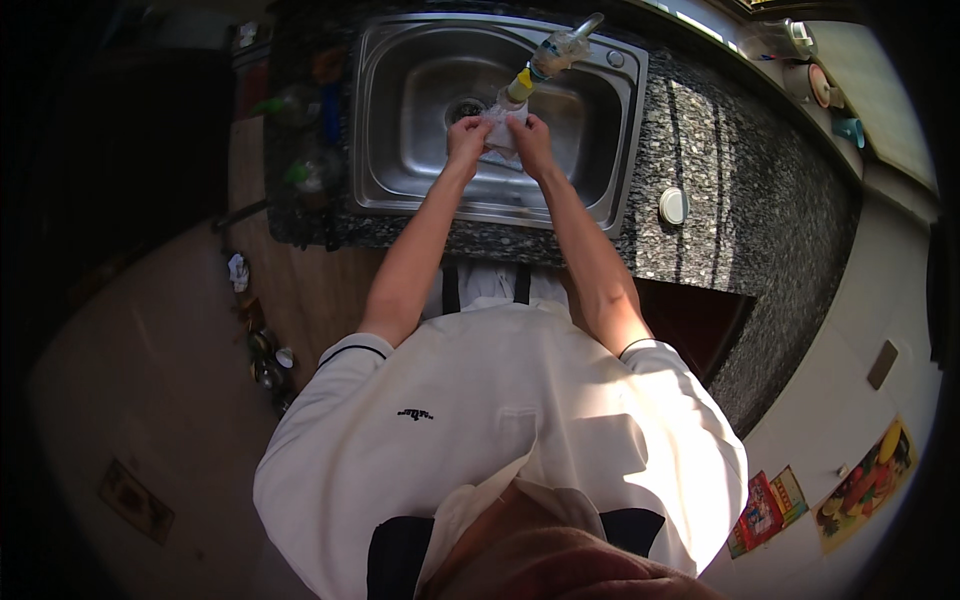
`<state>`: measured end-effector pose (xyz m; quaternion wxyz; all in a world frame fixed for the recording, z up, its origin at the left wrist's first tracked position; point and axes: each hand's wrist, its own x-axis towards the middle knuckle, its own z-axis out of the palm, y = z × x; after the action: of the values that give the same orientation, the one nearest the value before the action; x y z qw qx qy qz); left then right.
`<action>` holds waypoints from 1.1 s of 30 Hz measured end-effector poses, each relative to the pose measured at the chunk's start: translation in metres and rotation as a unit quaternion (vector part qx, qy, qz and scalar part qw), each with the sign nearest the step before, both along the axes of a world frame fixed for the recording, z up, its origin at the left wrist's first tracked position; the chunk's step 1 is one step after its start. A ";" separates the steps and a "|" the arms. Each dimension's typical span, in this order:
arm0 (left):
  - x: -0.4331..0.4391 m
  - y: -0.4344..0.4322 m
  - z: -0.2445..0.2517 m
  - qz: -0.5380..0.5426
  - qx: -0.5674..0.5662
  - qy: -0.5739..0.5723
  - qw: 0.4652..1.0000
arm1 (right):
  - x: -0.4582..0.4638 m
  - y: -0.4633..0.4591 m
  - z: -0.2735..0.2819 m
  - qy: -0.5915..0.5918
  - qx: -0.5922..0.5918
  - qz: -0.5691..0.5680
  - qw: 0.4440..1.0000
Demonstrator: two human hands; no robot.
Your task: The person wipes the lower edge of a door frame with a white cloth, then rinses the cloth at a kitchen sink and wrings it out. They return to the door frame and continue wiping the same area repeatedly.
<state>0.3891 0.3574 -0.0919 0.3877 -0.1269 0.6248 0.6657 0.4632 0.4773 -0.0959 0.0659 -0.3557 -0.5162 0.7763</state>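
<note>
Both of my hands hold a white cloth (502,136) over the stainless steel sink (420,195). My left hand (469,140) pinches its left side, close to the drain (464,110). On the other side, my right hand (531,144) grips the cloth between thumb and fingers. Water runs onto the cloth from a faucet (562,52) whose spout is wrapped in clear plastic and has a yellow piece near its end. The cloth looks wet; whether anything is inside it I cannot tell.
A round white lid (673,206) lies on the speckled granite counter (780,202) to the right. Farther back, a ledge holds a clear container (780,39), a pot (808,84) and a blue cup (848,132). Blurred bottles with green tops (300,174) stand left of the sink.
</note>
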 end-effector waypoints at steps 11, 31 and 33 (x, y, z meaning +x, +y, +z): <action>-0.026 -0.028 -0.013 0.054 -0.100 0.144 0.983 | 0.003 0.016 -0.004 -0.022 0.035 0.038 0.998; -0.011 0.011 -0.034 0.155 0.047 -0.093 0.982 | 0.023 -0.046 0.024 0.066 0.160 0.093 0.981; -0.009 0.010 -0.028 0.196 0.128 -0.129 0.964 | 0.031 -0.023 0.027 -0.031 0.212 0.071 0.974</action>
<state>0.3802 0.3679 -0.1199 0.3396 -0.2811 0.4421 0.7812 0.4943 0.4539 -0.0687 0.0684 -0.3201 -0.6946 0.6406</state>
